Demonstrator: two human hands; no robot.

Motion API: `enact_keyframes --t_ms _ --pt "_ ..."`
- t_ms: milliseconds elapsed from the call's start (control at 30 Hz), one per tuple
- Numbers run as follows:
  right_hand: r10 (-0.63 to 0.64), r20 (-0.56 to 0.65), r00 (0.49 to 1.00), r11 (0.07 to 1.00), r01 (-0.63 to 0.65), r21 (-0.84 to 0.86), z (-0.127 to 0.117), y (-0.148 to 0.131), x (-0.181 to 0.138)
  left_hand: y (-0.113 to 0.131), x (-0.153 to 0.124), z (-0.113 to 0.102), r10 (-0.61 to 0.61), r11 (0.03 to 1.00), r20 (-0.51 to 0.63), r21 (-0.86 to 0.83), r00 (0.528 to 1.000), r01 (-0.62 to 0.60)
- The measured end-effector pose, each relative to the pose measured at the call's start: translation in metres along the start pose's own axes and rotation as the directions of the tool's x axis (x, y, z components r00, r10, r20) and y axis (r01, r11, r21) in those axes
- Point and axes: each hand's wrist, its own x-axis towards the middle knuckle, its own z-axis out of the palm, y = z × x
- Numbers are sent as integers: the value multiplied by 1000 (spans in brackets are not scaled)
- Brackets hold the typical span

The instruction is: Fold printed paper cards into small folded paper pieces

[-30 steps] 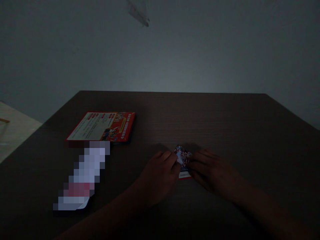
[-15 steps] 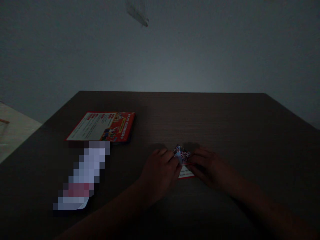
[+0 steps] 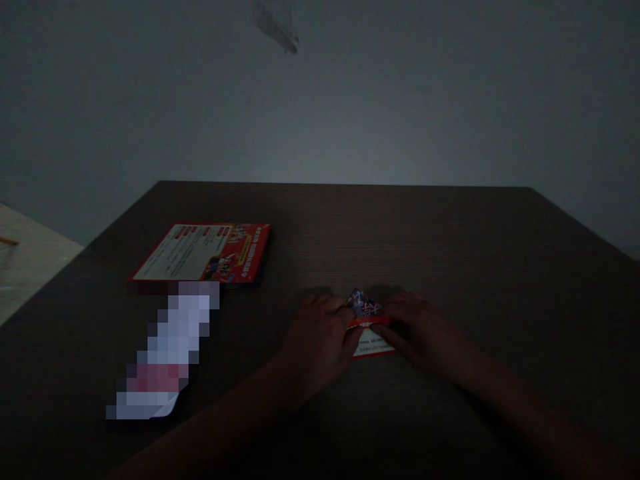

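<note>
Between my two hands lies a partly folded sheet of printed paper (image 3: 374, 341) on the dark table. Its near part is white with print and a red edge; a red strip crosses its middle, and a patterned, pointed part shows at the far end. My left hand (image 3: 320, 337) is closed on the paper's left side, the thumb by the red strip. From the right, my right hand (image 3: 417, 333) grips the other side, thumb near the same strip. Both hands cover the paper's side edges. The light is dim, so finger detail is weak.
A stack of red and white printed sheets (image 3: 200, 252) lies left of my hands. Nearer me is a phone-like object with a bright, pixelated surface (image 3: 163, 350). The wooden table (image 3: 400, 227) ends at a grey wall (image 3: 400, 100) behind.
A red strip now shows across the middle of the paper, where mostly the patterned part and white part showed before. Both hands have shifted only slightly, thumbs closer to the strip.
</note>
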Motion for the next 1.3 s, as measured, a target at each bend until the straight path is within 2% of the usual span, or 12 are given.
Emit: enact_keyframes --t_ms 333,567,867,1300 --pt "72 -3 997 997 -72 2 0 0 1 1 1 -1 -70 998 7 -5 998 70" --pt "131 -54 990 991 -129 35 4 0 4 3 3 0 -121 993 -17 -3 992 121" --pt "323 -12 946 943 -320 95 3 -4 7 6 6 -5 -210 978 42 14 977 209" --pt "428 17 903 887 -424 183 0 -6 9 3 7 -6 -220 975 64 40 973 218"
